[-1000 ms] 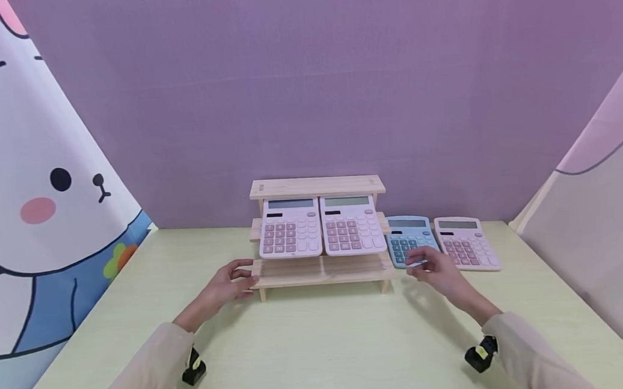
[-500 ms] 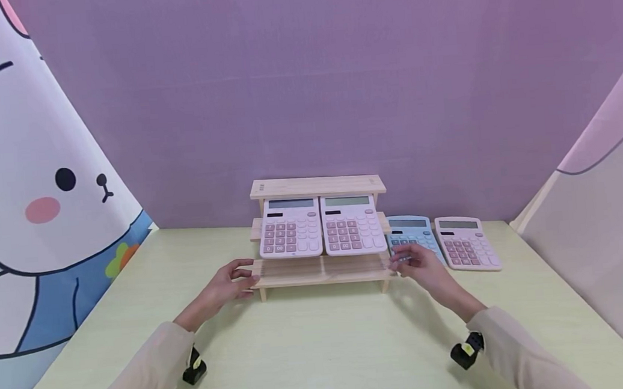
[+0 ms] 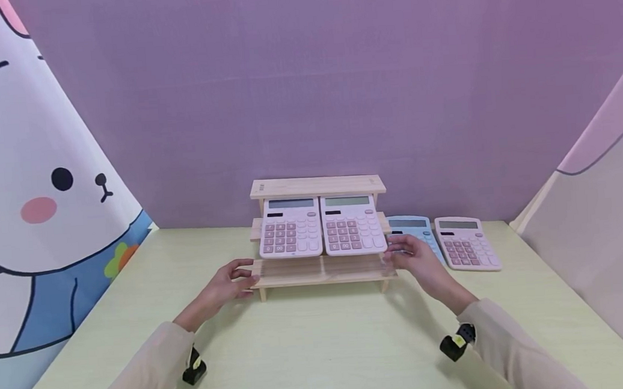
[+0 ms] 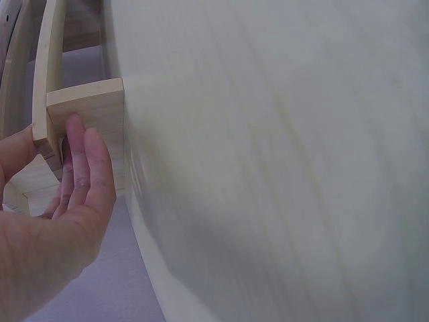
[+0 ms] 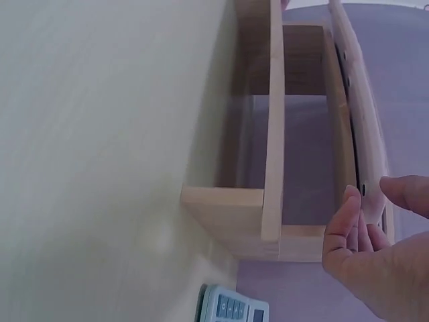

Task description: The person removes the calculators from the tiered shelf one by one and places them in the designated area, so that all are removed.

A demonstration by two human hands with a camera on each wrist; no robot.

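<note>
Across the far side hangs a purple backdrop; before it spreads the pale bench, with a rabbit-printed panel at left; at the bench's far middle stands a three-tier wooden rack; on its middle board lie the left calculator and the right calculator, both pink and white, tilted toward the near side and reaching past that board's near edge; on the bench, right of the rack, lie a blue calculator, partly hidden, and farther right a pink calculator; of the hands, the left hand pinches the left end of the lowest board, thumb above and fingers below; the right hand has bent fingers behind the right calculator's near right corner and its thumb opposite, though I cannot tell whether they pinch it; a small black device sits at the left wrist.
</note>
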